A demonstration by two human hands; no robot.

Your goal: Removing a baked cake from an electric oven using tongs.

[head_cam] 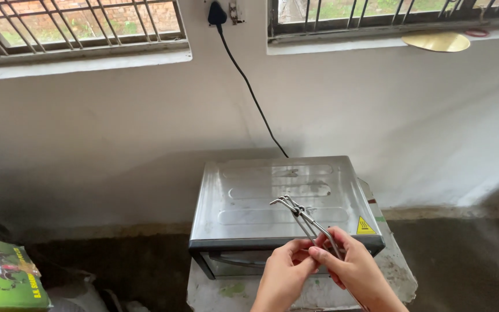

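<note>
While the steel toaster oven (pixel 278 196) sits shut below, left hand (pixel 284 274) and right hand (pixel 350 268) — close together — both pinch thin wire tongs (pixel 304 219).

Both hands meet over the front edge of a silver countertop oven (pixel 284 199). The left hand (pixel 284 274) and the right hand (pixel 350 268) pinch a bent wire tong-like handle (pixel 304 218), its hooked end raised above the oven's top. A black power cord (pixel 249 86) runs up the white wall (pixel 116 127) to a plug between two barred windows (pixel 76 23).
</note>
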